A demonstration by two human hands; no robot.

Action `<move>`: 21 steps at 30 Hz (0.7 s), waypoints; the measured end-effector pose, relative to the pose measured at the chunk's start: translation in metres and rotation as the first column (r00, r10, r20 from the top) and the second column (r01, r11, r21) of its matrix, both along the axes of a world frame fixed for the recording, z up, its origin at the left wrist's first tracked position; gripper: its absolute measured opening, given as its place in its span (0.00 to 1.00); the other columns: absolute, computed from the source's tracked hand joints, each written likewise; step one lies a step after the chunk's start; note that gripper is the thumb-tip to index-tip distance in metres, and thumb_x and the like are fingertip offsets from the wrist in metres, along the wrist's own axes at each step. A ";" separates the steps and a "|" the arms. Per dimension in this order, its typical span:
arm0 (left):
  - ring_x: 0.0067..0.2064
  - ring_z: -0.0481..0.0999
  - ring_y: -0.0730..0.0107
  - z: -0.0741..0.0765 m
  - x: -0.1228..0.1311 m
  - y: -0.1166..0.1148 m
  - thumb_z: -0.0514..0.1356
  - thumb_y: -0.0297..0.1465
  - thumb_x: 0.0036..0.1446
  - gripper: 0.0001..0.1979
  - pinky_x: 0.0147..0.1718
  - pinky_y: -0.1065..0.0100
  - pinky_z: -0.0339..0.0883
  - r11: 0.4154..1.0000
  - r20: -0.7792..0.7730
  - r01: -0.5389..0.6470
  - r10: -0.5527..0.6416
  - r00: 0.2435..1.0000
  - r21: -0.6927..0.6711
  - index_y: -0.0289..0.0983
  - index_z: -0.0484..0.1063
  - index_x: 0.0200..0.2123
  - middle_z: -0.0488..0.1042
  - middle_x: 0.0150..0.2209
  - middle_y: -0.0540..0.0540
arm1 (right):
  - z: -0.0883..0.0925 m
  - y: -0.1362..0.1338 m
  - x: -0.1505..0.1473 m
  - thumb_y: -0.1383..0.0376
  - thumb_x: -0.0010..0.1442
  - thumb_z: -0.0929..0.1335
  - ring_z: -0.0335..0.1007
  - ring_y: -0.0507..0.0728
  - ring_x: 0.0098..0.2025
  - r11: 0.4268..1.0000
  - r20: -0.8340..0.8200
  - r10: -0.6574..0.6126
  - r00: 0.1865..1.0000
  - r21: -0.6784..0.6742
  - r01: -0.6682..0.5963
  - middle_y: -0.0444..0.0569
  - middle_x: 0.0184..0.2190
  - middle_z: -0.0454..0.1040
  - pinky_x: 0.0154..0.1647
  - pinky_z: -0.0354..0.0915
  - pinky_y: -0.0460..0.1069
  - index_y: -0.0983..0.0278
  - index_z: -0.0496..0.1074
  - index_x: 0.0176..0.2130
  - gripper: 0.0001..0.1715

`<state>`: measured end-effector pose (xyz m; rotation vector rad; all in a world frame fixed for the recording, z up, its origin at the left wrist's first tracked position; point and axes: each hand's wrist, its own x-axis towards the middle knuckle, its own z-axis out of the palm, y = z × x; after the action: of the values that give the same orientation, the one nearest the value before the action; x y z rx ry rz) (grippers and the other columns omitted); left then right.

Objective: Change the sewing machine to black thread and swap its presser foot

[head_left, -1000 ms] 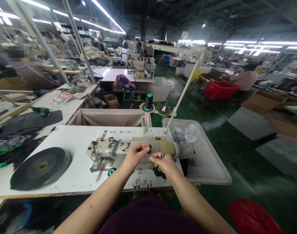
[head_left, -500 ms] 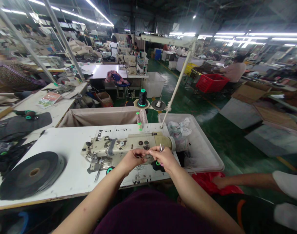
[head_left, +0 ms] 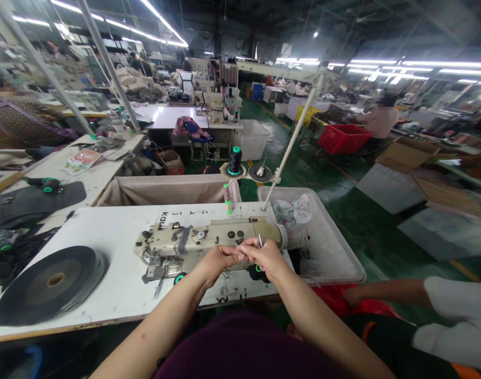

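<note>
Two hands, fingertips together in front of the sewing machine [head_left: 214,231].

Left hand [head_left: 220,260]: thumb and forefinger closed in a pinch, tips meeting those of the other hand; anything between them too small to tell. Right hand [head_left: 267,253]: fingers curled, thumb and forefinger pinched, a pointed metal tool [head_left: 259,241] held in the grip, tip up. Machine lies lengthwise on the white counter [head_left: 106,226], beyond the hands. Dark spools with green centres [head_left: 259,269] just below right hand. Large dark roll [head_left: 27,295] flat at counter's left end. Black thread cone [head_left: 234,162] upright on a stand behind machine. Plastic bin [head_left: 339,258] beside counter, right. Co-worker's hand [head_left: 353,297] at red bag [head_left: 329,297], lower right.
</note>
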<state>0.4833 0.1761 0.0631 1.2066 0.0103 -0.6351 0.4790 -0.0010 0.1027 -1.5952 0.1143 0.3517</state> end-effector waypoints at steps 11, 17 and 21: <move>0.27 0.70 0.77 0.010 -0.005 0.007 0.82 0.39 0.32 0.21 0.31 0.73 0.62 0.991 -0.164 -0.090 0.073 0.984 -0.100 0.32 0.84 0.28 0.80 0.26 0.46 | 0.003 0.009 0.010 0.51 0.52 0.73 0.50 0.47 0.19 1.000 0.038 0.005 0.999 0.010 -0.006 0.41 0.16 0.61 0.19 0.43 0.44 0.68 0.84 0.41 0.25; 0.30 0.74 0.76 0.019 -0.009 0.010 0.83 0.37 0.29 0.22 0.34 0.74 0.67 0.983 -0.207 -0.140 0.114 0.972 -0.120 0.32 0.84 0.28 0.84 0.32 0.42 | 0.008 0.015 0.018 0.51 0.52 0.72 0.47 0.46 0.17 0.999 0.071 -0.003 0.997 -0.040 0.006 0.39 0.15 0.59 0.18 0.41 0.45 0.68 0.84 0.39 0.25; 0.30 0.75 0.77 0.023 -0.010 0.012 0.83 0.37 0.28 0.24 0.34 0.75 0.68 0.979 -0.225 -0.167 0.138 0.965 -0.120 0.32 0.84 0.30 0.84 0.32 0.43 | 0.009 0.017 0.020 0.51 0.52 0.72 0.48 0.46 0.18 0.999 0.075 0.025 0.997 -0.048 -0.021 0.39 0.16 0.60 0.18 0.41 0.45 0.68 0.83 0.38 0.24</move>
<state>0.4734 0.1878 0.0862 0.9884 0.2366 -0.6178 0.4987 0.0155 0.1121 -1.6556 0.0466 0.3083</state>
